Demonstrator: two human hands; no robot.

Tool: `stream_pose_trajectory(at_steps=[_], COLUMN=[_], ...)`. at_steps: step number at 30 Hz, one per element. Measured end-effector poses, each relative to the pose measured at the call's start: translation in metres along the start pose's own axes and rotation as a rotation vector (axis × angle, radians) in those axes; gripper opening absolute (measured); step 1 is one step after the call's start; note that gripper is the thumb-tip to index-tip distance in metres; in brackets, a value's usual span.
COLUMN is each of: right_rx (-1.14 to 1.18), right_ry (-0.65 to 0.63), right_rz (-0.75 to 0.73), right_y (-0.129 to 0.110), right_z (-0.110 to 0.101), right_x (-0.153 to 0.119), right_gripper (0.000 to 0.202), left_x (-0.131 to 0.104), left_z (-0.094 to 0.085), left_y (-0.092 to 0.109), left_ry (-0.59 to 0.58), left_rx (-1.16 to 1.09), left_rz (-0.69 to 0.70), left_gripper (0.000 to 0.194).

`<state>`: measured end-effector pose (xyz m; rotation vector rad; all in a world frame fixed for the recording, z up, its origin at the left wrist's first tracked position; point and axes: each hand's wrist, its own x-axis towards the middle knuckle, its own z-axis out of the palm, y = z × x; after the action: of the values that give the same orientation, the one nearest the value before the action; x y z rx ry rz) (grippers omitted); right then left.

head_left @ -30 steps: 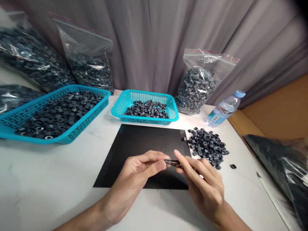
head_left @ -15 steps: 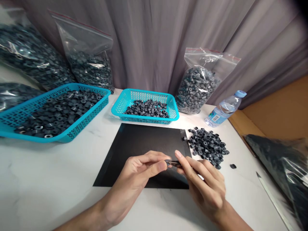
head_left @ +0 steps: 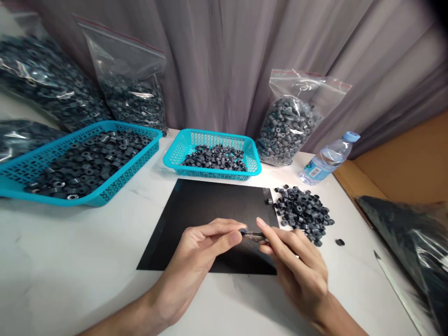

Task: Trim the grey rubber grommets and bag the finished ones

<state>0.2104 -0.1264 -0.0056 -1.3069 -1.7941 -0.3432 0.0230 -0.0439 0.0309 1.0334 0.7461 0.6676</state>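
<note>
At the left, a big blue basket [head_left: 129,169] contains many dark rings [head_left: 84,158]. To the right of it, a smaller basket [head_left: 213,173] stands behind a black mat [head_left: 210,203]. Over this mat, the left hand [head_left: 198,252] pinches one small ring [head_left: 242,231] between thumb and fingers. A thin tool [head_left: 256,236] has its tip at this ring; whether they touch, I cannot tell. The right hand [head_left: 301,263] grips the tool firmly. Further right lies a pile [head_left: 303,210] of rings, and behind it a bottle [head_left: 325,161].
</note>
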Motion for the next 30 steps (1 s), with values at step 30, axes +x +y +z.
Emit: stream_pose_trajectory(at_steps=[30], right_rx=[-0.027], right_ry=[0.042], right_rz=[-0.010], right_y=[0.0091], right_z=[0.0048], right_x=[-0.0053], right_gripper=[0.061], left_x=[0.0018], left_z=[-0.0005], left_y=[-0.0053], left_ry=[-0.066], left_rx=[-0.077], left_rz=[-0.083], left_gripper=[0.015])
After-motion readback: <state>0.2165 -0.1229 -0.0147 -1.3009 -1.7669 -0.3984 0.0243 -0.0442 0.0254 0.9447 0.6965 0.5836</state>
